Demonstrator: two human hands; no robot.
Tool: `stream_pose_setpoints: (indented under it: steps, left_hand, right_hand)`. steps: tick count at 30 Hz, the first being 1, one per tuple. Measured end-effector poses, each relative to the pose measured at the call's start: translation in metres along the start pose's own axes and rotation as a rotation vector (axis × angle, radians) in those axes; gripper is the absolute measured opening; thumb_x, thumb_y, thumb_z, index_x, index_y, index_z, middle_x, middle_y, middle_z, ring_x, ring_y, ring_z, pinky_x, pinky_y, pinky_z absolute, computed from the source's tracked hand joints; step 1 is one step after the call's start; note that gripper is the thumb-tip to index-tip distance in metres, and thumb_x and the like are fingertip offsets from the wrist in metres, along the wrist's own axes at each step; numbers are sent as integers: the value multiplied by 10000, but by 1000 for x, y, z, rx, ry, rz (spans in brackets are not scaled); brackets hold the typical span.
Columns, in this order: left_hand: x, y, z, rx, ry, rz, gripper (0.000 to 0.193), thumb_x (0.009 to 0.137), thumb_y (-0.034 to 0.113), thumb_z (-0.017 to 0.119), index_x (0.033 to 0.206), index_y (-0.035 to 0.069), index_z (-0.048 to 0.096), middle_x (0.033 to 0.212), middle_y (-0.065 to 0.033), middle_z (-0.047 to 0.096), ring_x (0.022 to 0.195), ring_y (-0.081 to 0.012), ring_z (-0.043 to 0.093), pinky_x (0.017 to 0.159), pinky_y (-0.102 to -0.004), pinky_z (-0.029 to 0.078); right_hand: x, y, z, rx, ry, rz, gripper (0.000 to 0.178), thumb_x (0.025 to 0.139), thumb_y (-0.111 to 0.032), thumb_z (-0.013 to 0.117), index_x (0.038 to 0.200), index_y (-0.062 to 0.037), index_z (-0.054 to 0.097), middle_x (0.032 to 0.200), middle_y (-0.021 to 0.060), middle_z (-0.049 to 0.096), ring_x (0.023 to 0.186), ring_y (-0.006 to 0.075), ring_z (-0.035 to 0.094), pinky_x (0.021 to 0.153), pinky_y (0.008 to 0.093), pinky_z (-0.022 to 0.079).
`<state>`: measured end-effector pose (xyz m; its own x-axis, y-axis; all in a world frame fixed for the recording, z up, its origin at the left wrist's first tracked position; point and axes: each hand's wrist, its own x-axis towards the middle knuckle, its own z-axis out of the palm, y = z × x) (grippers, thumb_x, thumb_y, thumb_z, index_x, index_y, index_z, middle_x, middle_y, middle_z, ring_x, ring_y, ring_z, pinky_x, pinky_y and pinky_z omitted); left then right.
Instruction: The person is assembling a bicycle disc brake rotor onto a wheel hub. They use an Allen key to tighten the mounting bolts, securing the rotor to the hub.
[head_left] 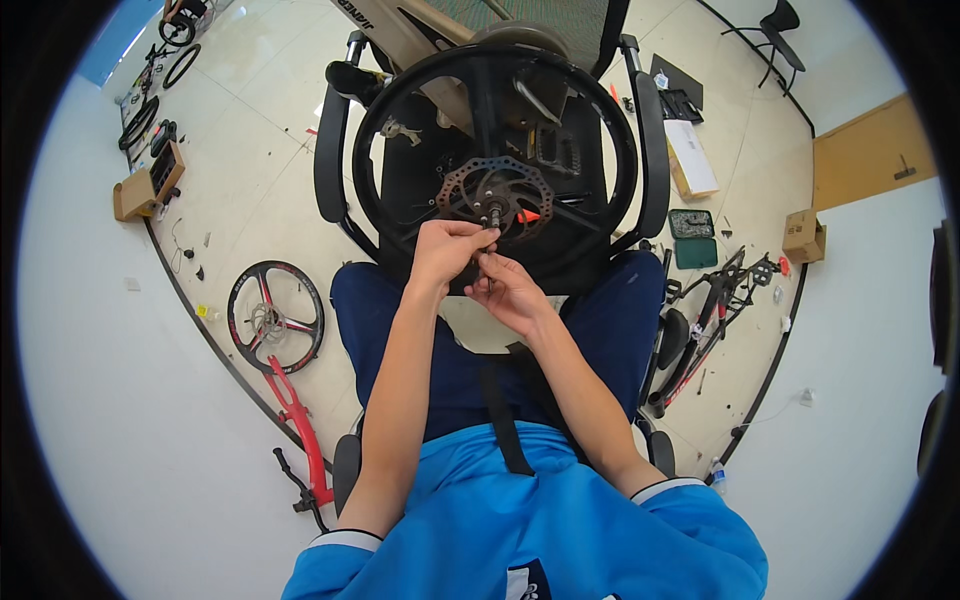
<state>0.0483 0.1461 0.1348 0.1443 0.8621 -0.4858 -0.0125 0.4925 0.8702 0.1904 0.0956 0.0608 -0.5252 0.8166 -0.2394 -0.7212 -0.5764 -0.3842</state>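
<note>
A black bicycle wheel [364, 170] lies on a black chair [400, 160] with armrests in front of me. Its brake disc [449, 185] faces up around the hub axle [495, 212]. My left hand [445, 250] is closed at the near side of the hub, thumb and fingers pinched together at a thin dark piece, perhaps a hex key. Just below it, my right hand [513, 293] pinches the lower end of that same piece. The fingers hide most of it. Through the wheel show a pedal [557, 148], a small silver part [401, 132] and an orange piece [529, 216].
Beyond the chair stands a beige machine [420, 40]. Another wheel [277, 318] and a red frame [296, 410] lean at the left wall. To the right are a green case [695, 253], a white box [690, 160], a dark bike frame [712, 310] and a cardboard box [803, 236].
</note>
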Motion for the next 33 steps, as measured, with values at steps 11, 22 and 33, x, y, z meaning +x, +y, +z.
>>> stream_pose_setpoints:
  steps: [11,22,33]
  left_hand:
    - [1,-8,-4,-248,-155,-82,248,955,125,581,1048,-90,664,936,-155,724,792,-151,665,675,-259,542]
    - [-1,1,3,-16,-16,-21,185,916,96,635,958,-77,684,893,-141,710,687,-143,645,641,-272,531]
    - [4,-6,2,-131,-58,-31,245,951,151,589,980,-75,679,918,-143,721,739,-150,657,710,-265,528]
  right_hand:
    - [-22,-4,24,-1,46,-16,267,987,-197,563,1168,-6,607,1026,105,695,944,190,652,927,375,509]
    - [-7,4,1,83,-61,-6,215,993,-217,561,1081,-30,622,952,82,708,884,178,676,870,355,544]
    - [-25,-8,21,57,180,-1,263,989,-210,549,1112,1,646,947,85,719,859,191,678,899,349,518]
